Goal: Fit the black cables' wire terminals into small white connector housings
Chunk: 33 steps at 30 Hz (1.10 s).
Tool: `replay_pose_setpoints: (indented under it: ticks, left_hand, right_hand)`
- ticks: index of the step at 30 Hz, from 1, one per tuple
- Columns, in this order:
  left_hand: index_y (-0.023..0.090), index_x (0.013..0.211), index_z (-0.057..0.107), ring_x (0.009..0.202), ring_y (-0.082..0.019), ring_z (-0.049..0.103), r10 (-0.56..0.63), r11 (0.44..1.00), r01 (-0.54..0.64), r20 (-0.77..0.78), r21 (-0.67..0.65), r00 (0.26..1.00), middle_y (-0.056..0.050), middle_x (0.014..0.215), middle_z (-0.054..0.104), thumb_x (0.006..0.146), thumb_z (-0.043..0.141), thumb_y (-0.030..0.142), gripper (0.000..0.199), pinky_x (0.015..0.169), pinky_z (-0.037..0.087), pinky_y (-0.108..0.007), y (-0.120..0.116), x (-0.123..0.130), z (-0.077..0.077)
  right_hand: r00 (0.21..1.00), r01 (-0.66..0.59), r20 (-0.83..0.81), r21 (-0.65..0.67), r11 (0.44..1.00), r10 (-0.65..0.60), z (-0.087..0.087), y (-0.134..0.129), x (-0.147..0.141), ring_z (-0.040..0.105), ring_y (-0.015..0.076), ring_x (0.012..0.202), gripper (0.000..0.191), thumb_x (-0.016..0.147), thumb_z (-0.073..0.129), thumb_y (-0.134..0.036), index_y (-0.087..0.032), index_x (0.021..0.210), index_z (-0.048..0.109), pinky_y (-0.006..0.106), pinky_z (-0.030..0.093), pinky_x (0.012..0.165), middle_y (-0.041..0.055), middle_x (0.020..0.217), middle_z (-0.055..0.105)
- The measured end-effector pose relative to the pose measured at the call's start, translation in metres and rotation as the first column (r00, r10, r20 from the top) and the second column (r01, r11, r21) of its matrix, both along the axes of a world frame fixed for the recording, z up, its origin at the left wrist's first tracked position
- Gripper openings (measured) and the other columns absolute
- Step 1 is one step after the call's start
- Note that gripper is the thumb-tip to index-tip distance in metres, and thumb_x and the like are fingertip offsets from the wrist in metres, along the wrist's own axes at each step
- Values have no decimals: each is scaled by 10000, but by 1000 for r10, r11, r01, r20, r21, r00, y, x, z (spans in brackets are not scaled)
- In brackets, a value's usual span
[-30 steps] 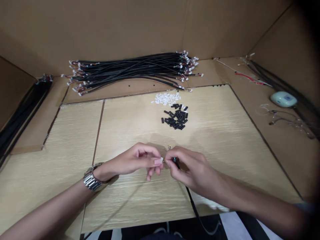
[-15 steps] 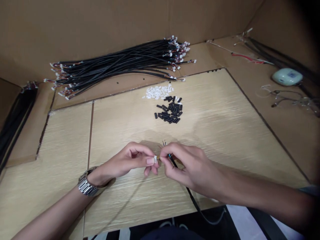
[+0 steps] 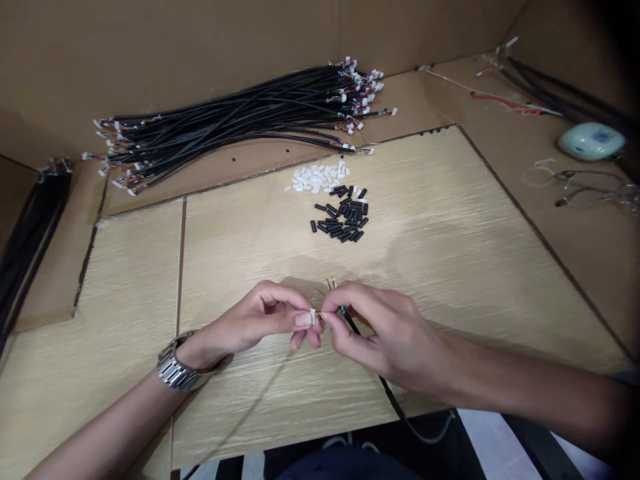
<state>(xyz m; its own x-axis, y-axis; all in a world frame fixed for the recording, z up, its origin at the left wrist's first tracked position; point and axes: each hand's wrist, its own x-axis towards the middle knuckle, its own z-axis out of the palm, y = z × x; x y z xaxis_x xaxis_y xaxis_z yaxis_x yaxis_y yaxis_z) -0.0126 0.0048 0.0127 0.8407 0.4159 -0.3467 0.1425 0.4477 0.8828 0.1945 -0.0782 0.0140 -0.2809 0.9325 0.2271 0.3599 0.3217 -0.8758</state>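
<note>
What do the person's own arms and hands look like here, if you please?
The left hand and right hand are ungloved. The left wrist wears a silver-coloured metal watch with a link bracelet; no band shows on the right wrist. The forearms are uncovered, though what may be a dark sleeve shows dimly at the far right.

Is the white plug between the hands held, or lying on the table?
Held: the white plug is pinched by the left hand, and the right hand pinches thin wire beside it.
</note>
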Motion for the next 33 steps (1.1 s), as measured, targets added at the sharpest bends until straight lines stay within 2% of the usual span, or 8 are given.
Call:
replay_pose_setpoints:
  ticks: [6,14,27,33]
  left_hand:
    - [137,865,771,578,-71,581,-21,1000,21,25,-4,999,-55,775,741,917,661,244,161,609,493,-171,1,0,-1]
    - [138,880,771,589,-77,578,-18,999,18,-6,52,1000,-58,787,739,925,632,195,156,594,489,-176,-1,2,2]
    - [146,885,774,617,-70,585,5,997,-3,-24,79,1000,-54,797,736,933,614,167,169,616,484,-162,-3,2,4]
    - [131,863,766,604,-74,588,31,997,-28,-40,77,999,-57,788,738,920,633,173,150,609,488,-172,-4,3,6]
  right_hand:
    - [1000,-1,-30,41,999,2,-5,1,-1,594,106,695,50,918,592,-161,-199,942,571,231,453,636,-7,817,645]
    - [999,-35,37,67,997,33,-6,1,0,626,116,725,28,972,530,-161,-176,969,553,245,459,653,9,839,665]
    - [999,-41,34,62,997,39,-1,4,5,586,90,703,45,956,539,-152,-191,970,556,227,447,669,-10,839,647]
    - [996,-73,56,19,997,72,-3,3,6,617,129,755,60,986,506,-178,-198,1002,560,265,467,674,25,894,654]
